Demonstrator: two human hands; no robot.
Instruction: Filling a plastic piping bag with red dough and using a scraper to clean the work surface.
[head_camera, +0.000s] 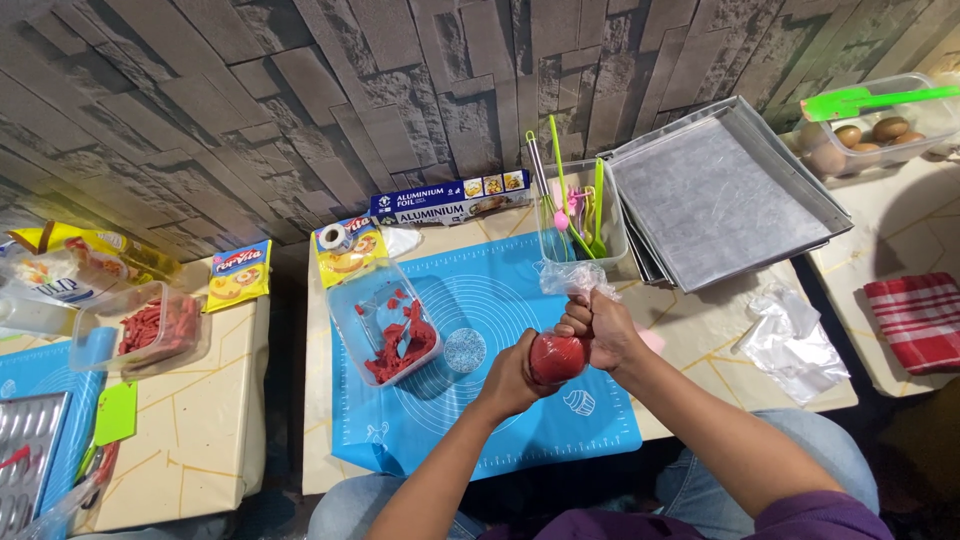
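Judging from the head view, the red filling is already gathered into the plastic bag (557, 357) above the blue mat (480, 400); red pieces remain in the clear tub (385, 322). The left hand (508, 380) cups the bulge. The right hand (603, 330) clenches the twisted neck.

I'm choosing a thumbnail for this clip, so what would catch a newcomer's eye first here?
First, the red ball in clear plastic at the centre, cupped by the left hand while the right hand pinches the twisted plastic above it. Under them lies a bright blue mat, with a clear tub of red strips on its left part. At the back right, a stack of grey metal trays leans up.
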